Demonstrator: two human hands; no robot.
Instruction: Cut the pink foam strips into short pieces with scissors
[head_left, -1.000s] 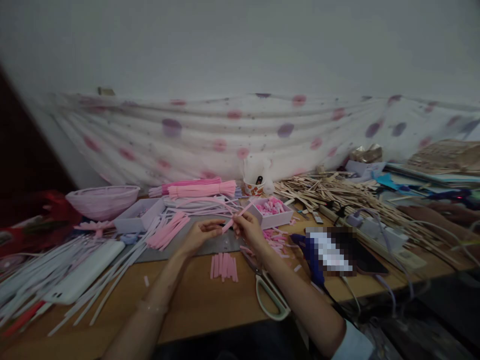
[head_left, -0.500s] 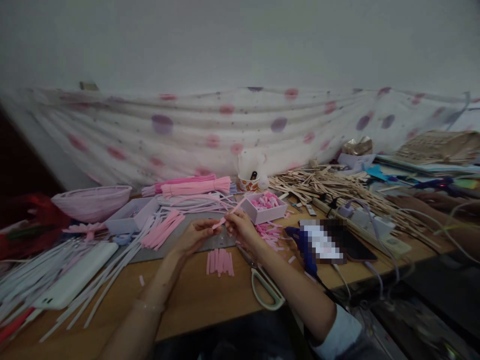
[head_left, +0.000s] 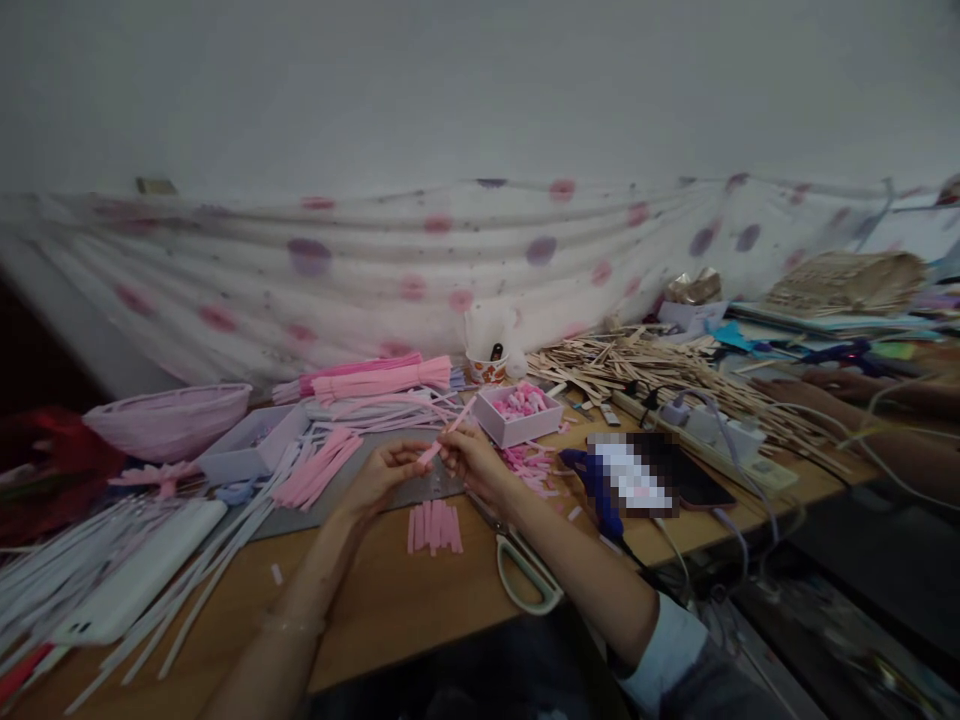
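Left hand (head_left: 384, 478): your fingertips pinch the lower end of a pink strip (head_left: 431, 455);
Right hand (head_left: 474, 462): your fingers are clamped on it too — farther up, its free end towards the white box (head_left: 525, 433);
Pink strip: slanted between your hands, above the grey mat (head_left: 424, 491);
Short pieces (head_left: 435, 527): side by side on the table (head_left: 390, 600);
Scissors (head_left: 529, 578): near your right forearm (head_left: 577, 565)

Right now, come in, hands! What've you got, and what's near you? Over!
Left hand and right hand: both pinching one pink strip. Shorter pink pieces side by side on table, nearer the body. Scissors close beside right forearm.
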